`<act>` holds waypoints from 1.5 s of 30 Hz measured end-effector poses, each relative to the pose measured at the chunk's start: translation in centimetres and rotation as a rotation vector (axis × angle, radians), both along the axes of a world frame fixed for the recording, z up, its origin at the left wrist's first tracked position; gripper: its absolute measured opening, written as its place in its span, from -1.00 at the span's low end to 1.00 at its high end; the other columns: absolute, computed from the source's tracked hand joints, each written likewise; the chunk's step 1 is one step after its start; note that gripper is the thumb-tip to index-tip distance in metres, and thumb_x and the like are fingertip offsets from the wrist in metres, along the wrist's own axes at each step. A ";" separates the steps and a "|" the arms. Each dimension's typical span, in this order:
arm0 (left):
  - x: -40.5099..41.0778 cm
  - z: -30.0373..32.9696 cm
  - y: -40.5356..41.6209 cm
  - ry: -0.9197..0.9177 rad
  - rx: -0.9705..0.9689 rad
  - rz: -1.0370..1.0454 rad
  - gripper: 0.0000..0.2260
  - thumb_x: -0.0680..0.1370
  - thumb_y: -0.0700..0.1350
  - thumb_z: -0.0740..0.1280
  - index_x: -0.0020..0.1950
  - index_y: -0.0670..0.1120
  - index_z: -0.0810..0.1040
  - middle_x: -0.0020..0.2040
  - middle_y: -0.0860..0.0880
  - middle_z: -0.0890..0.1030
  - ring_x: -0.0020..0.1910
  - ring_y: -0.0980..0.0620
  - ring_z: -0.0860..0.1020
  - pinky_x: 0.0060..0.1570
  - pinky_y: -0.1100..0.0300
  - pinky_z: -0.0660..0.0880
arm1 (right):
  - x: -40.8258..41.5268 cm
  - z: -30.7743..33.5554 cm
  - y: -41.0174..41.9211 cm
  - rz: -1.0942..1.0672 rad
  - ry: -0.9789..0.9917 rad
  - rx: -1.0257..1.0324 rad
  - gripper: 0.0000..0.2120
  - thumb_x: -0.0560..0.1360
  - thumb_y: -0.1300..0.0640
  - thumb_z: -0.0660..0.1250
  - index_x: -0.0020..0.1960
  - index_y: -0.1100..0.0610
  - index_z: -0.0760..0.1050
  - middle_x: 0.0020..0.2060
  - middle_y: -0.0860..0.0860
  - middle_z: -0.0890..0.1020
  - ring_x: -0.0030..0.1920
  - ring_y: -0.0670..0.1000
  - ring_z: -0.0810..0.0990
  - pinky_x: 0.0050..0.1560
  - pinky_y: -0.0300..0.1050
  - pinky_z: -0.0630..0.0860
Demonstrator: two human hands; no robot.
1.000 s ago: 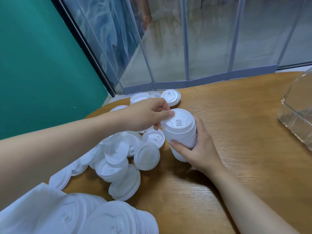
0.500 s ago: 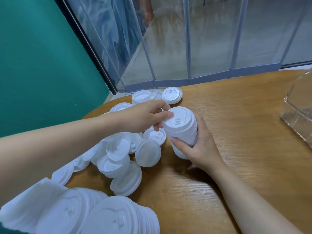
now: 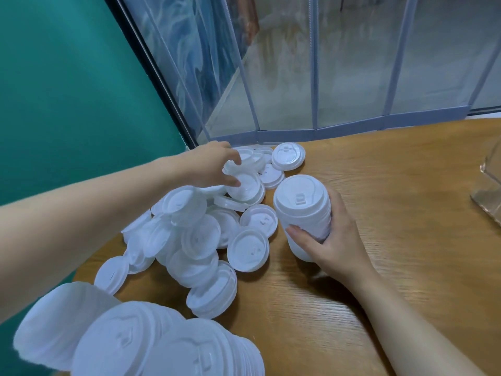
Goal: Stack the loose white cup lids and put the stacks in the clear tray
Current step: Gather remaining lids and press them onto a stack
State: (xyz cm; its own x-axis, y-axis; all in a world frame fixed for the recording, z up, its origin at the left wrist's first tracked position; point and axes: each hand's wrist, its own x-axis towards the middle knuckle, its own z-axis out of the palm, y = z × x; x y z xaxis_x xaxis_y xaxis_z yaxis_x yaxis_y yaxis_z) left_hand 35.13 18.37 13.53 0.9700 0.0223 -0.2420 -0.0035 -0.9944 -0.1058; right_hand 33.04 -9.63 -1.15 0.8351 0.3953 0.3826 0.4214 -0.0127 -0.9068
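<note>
Left hand [image 3: 210,166] now off stack [image 3: 303,213], fingers blurred over loose lids [image 3: 245,185], grip unclear; right hand [image 3: 332,240] round stack.

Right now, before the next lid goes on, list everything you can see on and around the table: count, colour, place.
stack of lids: one, white, upright on the table, right of the pile
loose lids: many, too overlapped to count, white, heaped on the table's left part
near stacks: at least two, white, blurred, bottom left close to the camera
clear tray: one, transparent, at the right edge, mostly cut off
table: one, light brown wood
wall: teal, at left
glass panels: several, grey-blue frames, behind the table
left hand: reaches into the far part of the pile, fingers on a lid
right hand: grips the stack of lids from the side
</note>
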 end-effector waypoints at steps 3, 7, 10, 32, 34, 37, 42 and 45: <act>0.2 -1.0 0.1 -0.042 -0.018 0.031 -0.38 0.50 0.23 0.50 0.47 0.00 0.43 0.34 -0.01 0.49 0.28 -0.06 0.48 0.30 -0.07 0.47 | 0.0 0.1 0.1 -0.005 -0.015 0.013 -0.24 0.33 -0.28 0.51 0.44 -0.15 0.34 0.25 -0.30 0.56 0.29 -0.19 0.54 0.21 -0.45 0.39; 0.6 -2.0 -0.2 -0.014 0.024 0.018 -0.36 0.55 0.14 0.49 0.54 0.00 0.33 0.40 -0.05 0.48 0.31 -0.09 0.48 0.30 -0.04 0.46 | -0.1 0.2 0.1 -0.005 -0.023 0.017 -0.26 0.33 -0.27 0.51 0.43 -0.19 0.33 0.24 -0.34 0.55 0.29 -0.22 0.53 0.21 -0.47 0.38; 0.8 -2.3 -0.4 0.008 0.067 -0.015 -0.36 0.57 0.05 0.48 0.57 -0.01 0.29 0.38 -0.07 0.51 0.33 -0.12 0.48 0.27 -0.01 0.44 | 0.0 0.1 0.1 0.003 -0.018 0.013 -0.25 0.33 -0.27 0.52 0.44 -0.15 0.34 0.25 -0.29 0.57 0.29 -0.18 0.55 0.22 -0.44 0.40; -4.0 1.7 -4.5 -0.338 -0.574 -0.062 -0.86 0.61 -0.12 0.44 -0.04 -0.05 0.49 -0.12 0.03 0.64 -0.13 0.04 0.63 0.00 0.01 0.62 | -0.1 0.3 0.1 0.006 -0.017 0.013 -0.25 0.34 -0.25 0.52 0.45 -0.16 0.34 0.24 -0.34 0.55 0.28 -0.21 0.54 0.21 -0.46 0.39; -4.5 1.8 -5.2 -0.331 -0.613 -0.061 -0.86 0.60 -0.12 0.45 -0.01 -0.07 0.48 -0.08 0.03 0.66 -0.12 0.06 0.64 0.01 -0.01 0.62 | -0.2 0.4 0.1 0.006 -0.019 0.015 -0.26 0.34 -0.25 0.52 0.44 -0.17 0.34 0.24 -0.33 0.56 0.28 -0.20 0.55 0.21 -0.46 0.39; -5.2 2.0 -6.1 -0.299 -0.694 -0.038 -0.84 0.60 -0.11 0.45 0.04 -0.05 0.47 -0.01 0.07 0.67 -0.09 0.08 0.67 -0.05 -0.08 0.66 | -0.2 0.5 0.1 0.005 -0.018 0.018 -0.26 0.34 -0.25 0.53 0.44 -0.14 0.36 0.23 -0.30 0.57 0.28 -0.17 0.56 0.20 -0.44 0.40; -5.8 1.8 -7.0 -0.244 -0.777 -0.067 -0.77 0.60 -0.12 0.45 0.21 0.05 0.52 0.12 0.12 0.64 0.08 0.07 0.66 0.07 0.05 0.66 | -0.3 0.5 0.1 0.008 -0.009 0.012 -0.26 0.34 -0.25 0.53 0.45 -0.16 0.35 0.23 -0.31 0.56 0.28 -0.16 0.55 0.19 -0.42 0.42; -5.9 1.4 -7.7 -0.213 -0.792 -0.082 -0.71 0.59 -0.12 0.47 0.30 0.02 0.57 0.18 0.09 0.65 0.13 0.07 0.64 0.12 0.07 0.63 | -0.3 0.5 0.1 0.004 -0.005 0.011 -0.28 0.34 -0.25 0.52 0.43 -0.18 0.35 0.22 -0.31 0.57 0.26 -0.16 0.56 0.17 -0.41 0.43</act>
